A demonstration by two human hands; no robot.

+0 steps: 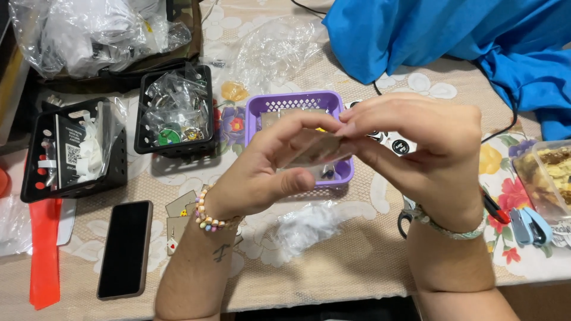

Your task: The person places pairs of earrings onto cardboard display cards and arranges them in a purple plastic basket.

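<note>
Left hand (262, 172) and right hand (416, 142) pinch a card (315, 150) (perhaps plastic-sleeved).

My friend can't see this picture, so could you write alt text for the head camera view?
Two bare hands, left hand and right hand, pinch a small flat tan packet together above a purple plastic basket. Around them on a floral tablecloth lie a black phone, two black baskets and blue fabric.

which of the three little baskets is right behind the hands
The purple basket, directly behind the left hand and right hand. The two black baskets sit farther left, away from the hands.
</note>
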